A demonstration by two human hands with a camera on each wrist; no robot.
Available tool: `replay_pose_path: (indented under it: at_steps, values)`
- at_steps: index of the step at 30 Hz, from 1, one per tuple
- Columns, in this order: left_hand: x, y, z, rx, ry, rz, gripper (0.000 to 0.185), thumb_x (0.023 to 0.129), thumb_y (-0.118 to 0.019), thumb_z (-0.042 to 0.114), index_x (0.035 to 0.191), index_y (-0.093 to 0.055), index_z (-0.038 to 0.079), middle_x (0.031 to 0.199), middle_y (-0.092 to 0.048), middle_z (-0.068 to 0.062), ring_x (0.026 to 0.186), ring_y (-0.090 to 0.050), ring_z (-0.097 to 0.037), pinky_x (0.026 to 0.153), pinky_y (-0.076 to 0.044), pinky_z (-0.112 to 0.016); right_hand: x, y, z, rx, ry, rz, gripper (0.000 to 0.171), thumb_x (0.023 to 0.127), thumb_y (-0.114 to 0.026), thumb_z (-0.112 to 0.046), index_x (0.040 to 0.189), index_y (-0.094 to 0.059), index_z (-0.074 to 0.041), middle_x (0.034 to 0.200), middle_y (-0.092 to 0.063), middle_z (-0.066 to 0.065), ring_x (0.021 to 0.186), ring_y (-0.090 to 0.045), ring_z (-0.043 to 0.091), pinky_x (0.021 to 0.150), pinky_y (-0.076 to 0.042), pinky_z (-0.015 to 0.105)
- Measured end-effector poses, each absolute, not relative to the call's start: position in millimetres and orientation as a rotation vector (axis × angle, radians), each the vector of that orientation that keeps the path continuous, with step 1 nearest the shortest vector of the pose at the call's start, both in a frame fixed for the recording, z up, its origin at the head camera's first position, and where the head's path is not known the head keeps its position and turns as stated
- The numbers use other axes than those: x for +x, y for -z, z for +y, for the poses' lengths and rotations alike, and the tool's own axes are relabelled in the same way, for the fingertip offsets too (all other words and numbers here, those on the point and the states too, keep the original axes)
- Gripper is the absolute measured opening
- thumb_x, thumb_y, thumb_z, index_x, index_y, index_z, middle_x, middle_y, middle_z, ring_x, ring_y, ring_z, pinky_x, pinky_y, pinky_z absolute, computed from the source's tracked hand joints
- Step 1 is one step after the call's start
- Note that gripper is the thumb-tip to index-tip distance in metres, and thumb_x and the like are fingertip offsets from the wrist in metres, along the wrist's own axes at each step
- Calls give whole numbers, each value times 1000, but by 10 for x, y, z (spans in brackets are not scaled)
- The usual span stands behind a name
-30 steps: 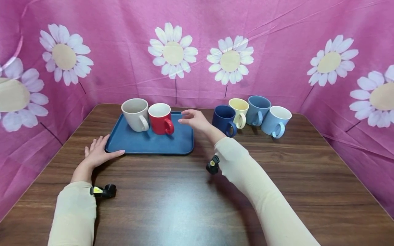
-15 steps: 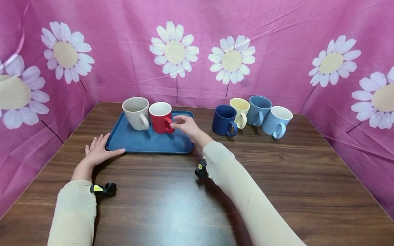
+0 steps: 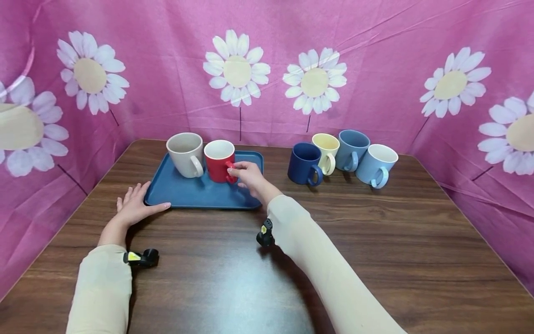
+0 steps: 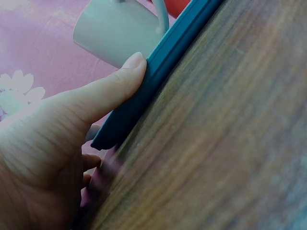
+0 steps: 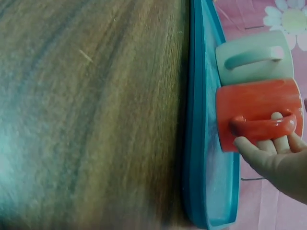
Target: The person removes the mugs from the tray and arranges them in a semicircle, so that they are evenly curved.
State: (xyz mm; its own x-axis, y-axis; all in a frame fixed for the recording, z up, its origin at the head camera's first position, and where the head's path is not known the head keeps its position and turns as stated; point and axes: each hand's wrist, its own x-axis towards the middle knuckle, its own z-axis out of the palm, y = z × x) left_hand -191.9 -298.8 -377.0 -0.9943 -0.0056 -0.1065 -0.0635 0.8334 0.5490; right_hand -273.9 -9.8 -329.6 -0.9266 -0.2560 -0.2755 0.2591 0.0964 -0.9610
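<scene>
A red mug (image 3: 217, 168) with a white inside stands upright on a blue tray (image 3: 196, 197). My right hand (image 3: 251, 180) pinches its handle from the right; in the right wrist view a fingertip pokes through the handle (image 5: 264, 128). Left of the red mug, close against it, a larger off-white mug (image 3: 182, 157) stands on the same tray. My left hand (image 3: 132, 206) lies at the tray's front left corner, fingers spread and fairly straight. Its thumb (image 4: 112, 91) touches the tray's rim in the left wrist view, while the other fingers are partly hidden behind the corner.
To the right of the tray stand a navy mug (image 3: 301, 167), a pale yellow mug (image 3: 323, 150), a grey-blue mug (image 3: 345, 150) and a light blue mug (image 3: 370, 169). A pink flowered cloth (image 3: 167, 93) hangs behind the wooden table (image 3: 200, 278).
My right hand has moved left over the tray, from beside the navy mug to the red mug, and has taken hold of its handle. The left hand has stayed at the tray corner.
</scene>
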Motion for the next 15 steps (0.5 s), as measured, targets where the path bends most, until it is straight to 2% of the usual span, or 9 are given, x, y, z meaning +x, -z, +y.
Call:
replay_pose_path:
  at_steps: [6, 15]
  values:
    - [-1925, 3778, -2985, -56, -877, 2916, 102, 72, -57, 56, 137, -3, -1, 134, 1, -34, 120, 9, -48, 86, 10, -63, -2699, 3307, -112, 65, 1848, 2089, 26, 83, -59, -21, 100, -62, -2, 90, -61, 13, 91, -53, 21, 83, -40, 42]
    - [-1924, 3783, -2983, -58, -880, 2914, 102, 72, -57, 57, 137, -3, -1, 134, 1, -34, 120, 9, -48, 86, 10, -63, -2660, 3322, -52, 41, 1769, 2136, 30, 86, -54, -26, 90, -64, 2, 68, -58, 12, 65, -50, 17, 81, -40, 42]
